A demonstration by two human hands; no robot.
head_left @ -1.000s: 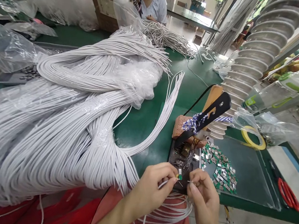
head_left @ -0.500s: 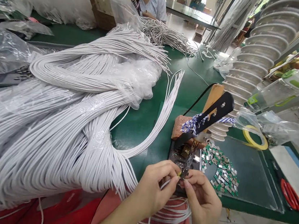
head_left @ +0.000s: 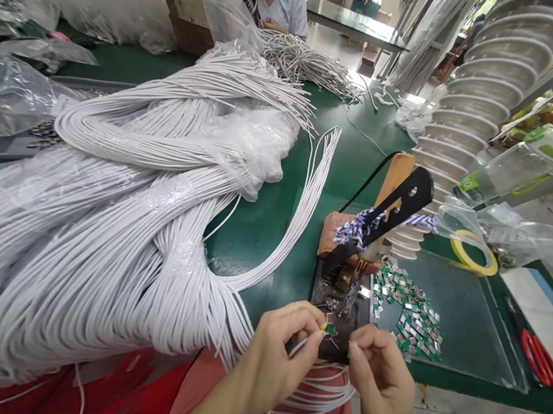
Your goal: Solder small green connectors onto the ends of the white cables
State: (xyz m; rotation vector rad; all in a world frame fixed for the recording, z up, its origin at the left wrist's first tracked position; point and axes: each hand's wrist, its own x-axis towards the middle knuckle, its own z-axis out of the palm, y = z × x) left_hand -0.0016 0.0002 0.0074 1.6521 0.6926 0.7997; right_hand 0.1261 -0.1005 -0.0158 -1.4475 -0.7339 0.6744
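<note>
My left hand (head_left: 286,343) pinches a white cable (head_left: 298,347) close to its end. Past the fingertips show a bit of yellow and a small green connector (head_left: 330,328) with fine wires sticking out. Just to the right, my right hand (head_left: 381,372) is apart from the connector, thumb and forefinger pressed together; anything between them is too small to make out. Both hands are over the near end of a dark soldering stand (head_left: 341,347), where a brick (head_left: 333,232) and a black slotted bar (head_left: 402,204) tied with blue-and-white cord stand behind.
Large bundles of white cable (head_left: 114,280) cover the left of the green table. Many small green-and-silver connectors (head_left: 410,311) lie right of the stand, near yellow tape (head_left: 490,265) and red-handled scissors (head_left: 542,362). A ribbed hose (head_left: 487,80) hangs above; another person (head_left: 287,7) sits opposite.
My right hand has drawn away to the right and slightly down from the cable end. My left hand has shifted slightly left, and the green connector now shows plainly.
</note>
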